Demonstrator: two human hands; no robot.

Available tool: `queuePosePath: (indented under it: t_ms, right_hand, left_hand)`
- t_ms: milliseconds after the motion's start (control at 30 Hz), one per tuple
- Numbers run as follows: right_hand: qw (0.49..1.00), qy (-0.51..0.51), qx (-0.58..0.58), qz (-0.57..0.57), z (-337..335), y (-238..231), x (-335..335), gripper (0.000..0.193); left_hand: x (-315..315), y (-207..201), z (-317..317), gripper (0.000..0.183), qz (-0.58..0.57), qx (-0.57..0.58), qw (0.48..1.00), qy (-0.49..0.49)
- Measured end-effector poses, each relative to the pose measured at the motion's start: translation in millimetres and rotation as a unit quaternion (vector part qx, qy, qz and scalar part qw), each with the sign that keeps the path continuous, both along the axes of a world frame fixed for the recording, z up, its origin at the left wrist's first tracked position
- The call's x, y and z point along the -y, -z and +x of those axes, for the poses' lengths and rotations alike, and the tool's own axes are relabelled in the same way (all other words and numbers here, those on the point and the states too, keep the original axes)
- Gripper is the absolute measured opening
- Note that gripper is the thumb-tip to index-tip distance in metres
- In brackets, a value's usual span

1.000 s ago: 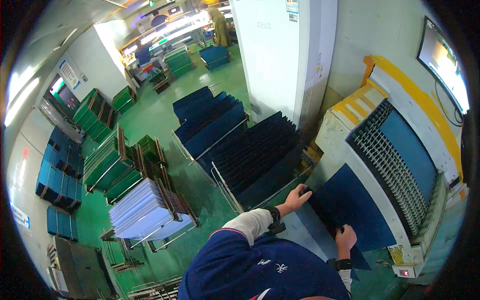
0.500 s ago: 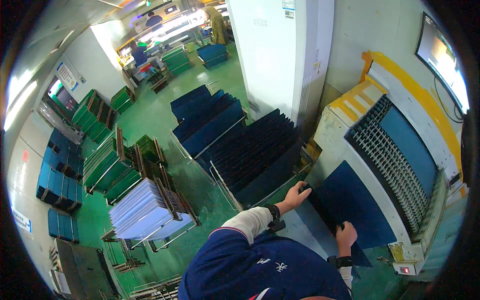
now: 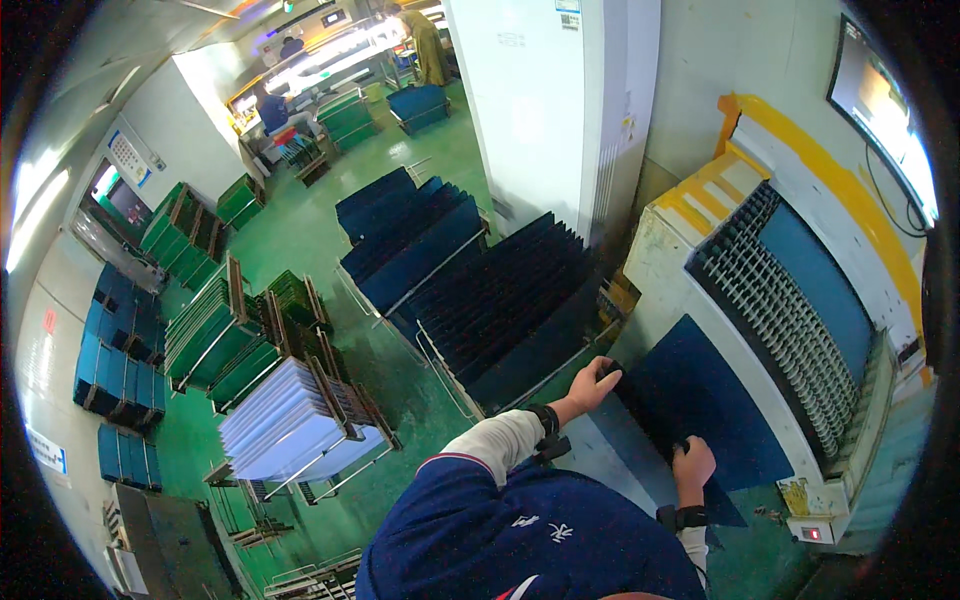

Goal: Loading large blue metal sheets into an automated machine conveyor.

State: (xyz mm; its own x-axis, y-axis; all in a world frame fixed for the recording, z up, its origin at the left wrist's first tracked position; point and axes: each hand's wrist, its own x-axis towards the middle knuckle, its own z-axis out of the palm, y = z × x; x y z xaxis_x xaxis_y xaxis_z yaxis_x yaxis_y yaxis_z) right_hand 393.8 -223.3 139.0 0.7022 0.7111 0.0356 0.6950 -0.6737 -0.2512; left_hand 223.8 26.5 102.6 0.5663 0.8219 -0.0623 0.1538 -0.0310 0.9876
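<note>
Since the earlier frame, only small shifts can be seen in the head view: the whole room sits slightly higher, and both hands have almost the same place. At the top of the frame, a co-worker (image 3: 291, 47) behind the lit bench (image 3: 335, 68) now shows less of the body than before.

Right of the lower centre there is a dark blue sheet (image 3: 715, 410), slanted beside the white machine (image 3: 662, 252). Its near edge, which looks almost black, runs between the left hand (image 3: 588, 387) and the right hand (image 3: 693, 465). The left thumb and fingers are bent together, pinching the upper end of this edge; the right fingers pinch it lower down. Most of the sheet spreads beyond the fingers, toward the right of the frame. Whether several sheets are held together, I cannot tell.

As for writing, pale characters are on the dark blue shirt (image 3: 480, 540) at the bottom of the frame. A white and blue label (image 3: 568, 12) with a square code is near the top of the tall white cabinet (image 3: 540, 120). At the upper left hangs a printed notice (image 3: 128, 158); at the left edge are a small red notice (image 3: 50, 321) and a blue and white sign (image 3: 46, 451). Their print is too small for me to read.
</note>
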Motion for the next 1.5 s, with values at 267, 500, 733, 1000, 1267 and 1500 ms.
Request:
queuePosePath:
  t_ms: [267,500,733,1000,1267,1500]
  right_hand:
    - [1.000,-0.015,0.010,0.006,0,-4,-1,0.023]
    - [1.000,0.005,0.003,-0.003,2,6,1,0.025]
    - [1.000,-0.013,0.010,-0.003,-2,3,0,0.025]
    - [0.999,-0.022,0.018,-0.018,8,9,3,0.031]
    - [0.995,-0.093,-0.025,-0.035,25,19,7,0.024]
    - [0.993,-0.102,-0.031,-0.047,17,13,4,0.026]
  left_hand:
    - [-1,19,4,0.048,0.045,0.027,0.998,-0.024]
    - [0,18,0,0.050,0.038,0.000,0.999,-0.014]
    - [-1,10,-3,0.052,0.039,-0.021,0.999,-0.021]
    - [0,-4,-9,0.054,0.002,-0.042,0.999,0.004]
    - [3,6,-15,0.060,0.020,-0.023,1.000,-0.003]
    - [6,-6,-26,0.067,0.002,-0.039,0.999,-0.007]
